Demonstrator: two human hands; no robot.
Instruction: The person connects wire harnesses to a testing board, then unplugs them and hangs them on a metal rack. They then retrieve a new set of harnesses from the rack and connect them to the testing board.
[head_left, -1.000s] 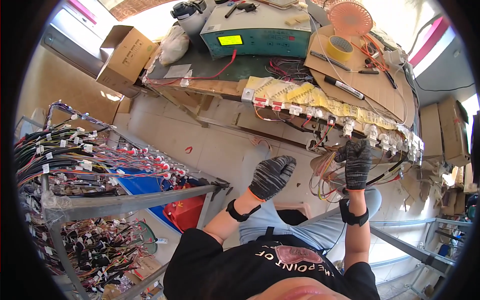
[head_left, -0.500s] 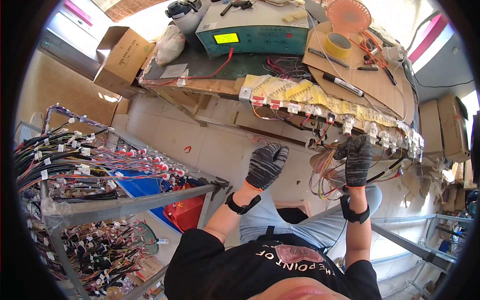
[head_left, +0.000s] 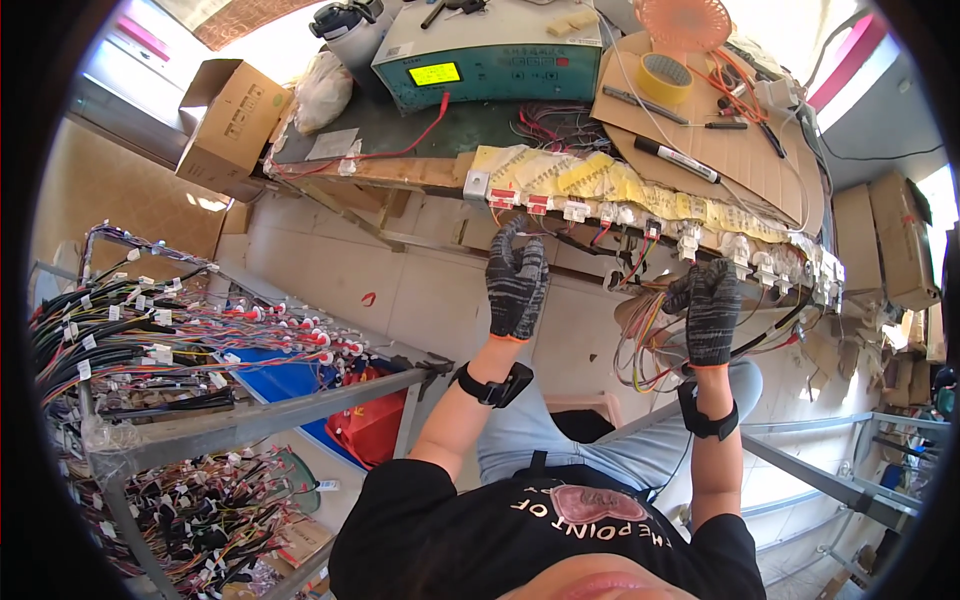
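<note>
My left hand (head_left: 517, 288), in a dark grey striped glove, reaches up to the bench's front edge. Its fingertips come together just below the red-and-white connectors (head_left: 537, 205), by thin wires; whatever lies between them is too small to make out. Farther right my right hand (head_left: 710, 312), gloved alike, is closed with bent fingers at the loose multicoloured wires (head_left: 640, 345). Right above it a white connector (head_left: 688, 245) sits in the row of connectors along the bench edge. Its fingers partly hide the wires there.
A teal-fronted tester (head_left: 490, 75) with a lit yellow screen stands on the bench. Cardboard (head_left: 750, 180) carries a marker (head_left: 678, 160) and yellow tape (head_left: 665, 78). Wire harnesses (head_left: 180, 330) fill a metal rack (head_left: 270, 405) at left. A cardboard box (head_left: 235, 120) stands beyond it.
My left hand has moved up and slightly left, from mid-air to the red-and-white connectors, its fingers straightening from a curl. My right hand stays by the wires. The whole view has shifted slightly.
</note>
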